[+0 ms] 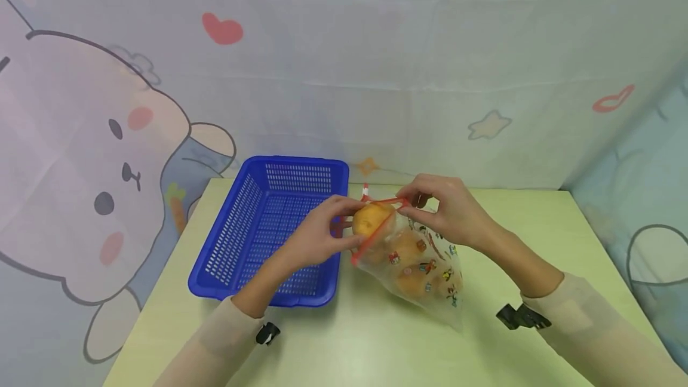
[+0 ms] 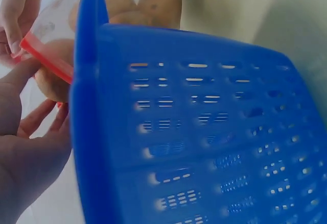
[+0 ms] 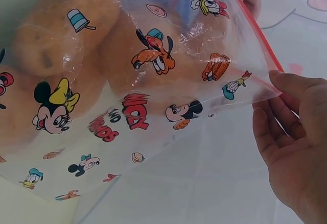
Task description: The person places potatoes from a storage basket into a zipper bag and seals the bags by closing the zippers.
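Note:
A clear zip bag printed with cartoon figures lies on the pale green table, with its red zip strip open toward the blue basket. Several yellow-brown potatoes lie inside it. My left hand grips one potato at the bag's mouth, thumb on top and fingers beneath. In the left wrist view that potato sits behind the red strip. My right hand pinches the bag's rim and holds the mouth up. The right wrist view shows the right hand's fingers on the plastic edge.
An empty blue perforated basket stands left of the bag, close against my left hand; it fills the left wrist view. A cartoon-printed cloth backdrop hangs behind and beside the table. Bare tabletop lies in front of the bag.

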Demonstrator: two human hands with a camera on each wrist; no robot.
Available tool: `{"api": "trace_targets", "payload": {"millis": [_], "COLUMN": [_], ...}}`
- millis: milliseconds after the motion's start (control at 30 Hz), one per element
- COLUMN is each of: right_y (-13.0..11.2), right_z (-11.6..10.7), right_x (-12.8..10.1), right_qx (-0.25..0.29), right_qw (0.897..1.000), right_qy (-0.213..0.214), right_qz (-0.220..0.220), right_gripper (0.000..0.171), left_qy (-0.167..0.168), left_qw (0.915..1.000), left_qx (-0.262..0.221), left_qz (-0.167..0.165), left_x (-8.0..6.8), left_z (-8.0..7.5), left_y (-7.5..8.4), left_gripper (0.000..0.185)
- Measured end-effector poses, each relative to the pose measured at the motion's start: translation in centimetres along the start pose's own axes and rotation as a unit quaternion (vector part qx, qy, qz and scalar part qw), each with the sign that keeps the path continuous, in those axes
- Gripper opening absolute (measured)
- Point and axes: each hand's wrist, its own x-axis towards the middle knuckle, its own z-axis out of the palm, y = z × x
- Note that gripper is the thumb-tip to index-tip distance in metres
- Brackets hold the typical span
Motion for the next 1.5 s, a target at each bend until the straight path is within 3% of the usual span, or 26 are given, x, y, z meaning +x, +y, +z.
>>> {"api": "trace_targets", "payload": {"millis": [133, 233, 400, 500, 733, 867, 1000, 1133, 1300, 1367, 1500], "right_y": [0.3, 0.5, 1.0, 1.3, 1.4, 1.6, 1.5, 1.6, 1.9, 2.0, 2.1], "right_z": [0.0, 0.1, 0.2, 0.3, -0.1, -0.6, -1.5, -2.3, -2.9, -3.3, -4.3], "right_x": [0.0, 0.0, -0.2, -0.4, -0.6, -1.1, -1.9, -2.9, -3.7, -4.0, -4.7], "right_qx": [-0.006, -0.004, 0.003, 0.003, 0.005, 0.016, 0.026, 0.021, 0.021, 0.022, 0.032], "right_qw": [1.0, 1.0, 1.0, 1.0, 1.0, 1.0, 0.998, 0.998, 0.996, 0.995, 0.991], "right_qy": [0.005, 0.005, 0.002, 0.003, 0.008, 0.019, 0.031, 0.047, 0.066, 0.074, 0.101], "right_qz": [-0.005, -0.009, -0.008, -0.005, 0.002, 0.018, 0.039, 0.048, 0.055, 0.061, 0.084], "right_gripper": [0.02, 0.02, 0.021, 0.021, 0.02, 0.02, 0.02, 0.021, 0.023, 0.023, 0.023], "left_qy": [0.033, 0.034, -0.038, -0.068, -0.049, -0.044, -0.064, -0.093, -0.107, -0.104, -0.071], "left_qw": [0.9981, 0.9964, 0.992, 0.9877, 0.9766, 0.9767, 0.9768, 0.9707, 0.9643, 0.9659, 0.9773], "left_qx": [0.052, 0.077, 0.105, 0.128, 0.206, 0.209, 0.204, 0.221, 0.242, 0.236, 0.196], "left_qz": [0.003, -0.01, -0.059, -0.059, -0.038, -0.021, 0.003, 0.016, 0.014, 0.02, 0.038], "left_x": [-0.4, -0.9, -1.5, -1.3, -0.2, 0.6, 1.1, 1.7, 2.1, 2.3, 2.7], "left_z": [-0.3, -1.0, -2.2, -2.3, -1.7, -1.4, -1.2, -0.7, -0.3, -0.3, -0.2], "left_y": [-0.2, -0.6, -1.9, -2.7, -3.3, -3.0, -2.5, -2.1, -1.6, -1.3, 0.0], "left_gripper": [0.055, 0.07, 0.104, 0.107, 0.091, 0.067, 0.04, 0.037, 0.028, 0.025, 0.024]}}
